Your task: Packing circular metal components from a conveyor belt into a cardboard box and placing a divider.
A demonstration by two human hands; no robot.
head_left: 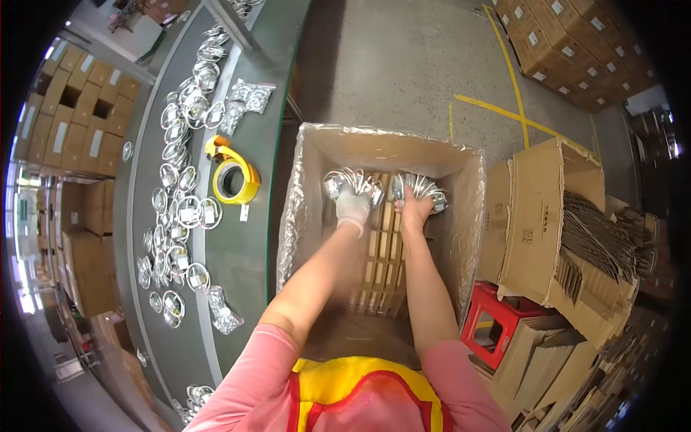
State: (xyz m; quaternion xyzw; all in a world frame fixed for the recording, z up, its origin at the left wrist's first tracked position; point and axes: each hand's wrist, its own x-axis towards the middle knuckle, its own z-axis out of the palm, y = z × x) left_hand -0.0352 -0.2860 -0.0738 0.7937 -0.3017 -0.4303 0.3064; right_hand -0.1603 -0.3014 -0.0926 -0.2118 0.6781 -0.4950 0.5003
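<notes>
Both my arms reach down into a large cardboard box (pixel 461 216) with shiny clear plastic along its rim. My left hand (pixel 353 209), in a pale glove, is closed round a bunch of coiled white cables (pixel 350 179) with silvery parts. Bare and also closed, my right hand (pixel 412 212) grips a second bunch of coiled cables (pixel 425 186) beside it. The two bunches are side by side near the box's far wall. Below my hands, slotted cardboard dividers (pixel 381 266) show in the box. The undersides of both bunches are hidden.
Left of the box runs a green conveyor belt (pixel 248 281) carrying many cable coils (pixel 188 209), a yellow tape dispenser (pixel 236 180) and clear bags of small parts (pixel 250 96). On the right stand an open carton of cardboard dividers (pixel 536 216) and a red stool (pixel 497 324). Stacked cartons (pixel 576 50) stand far right.
</notes>
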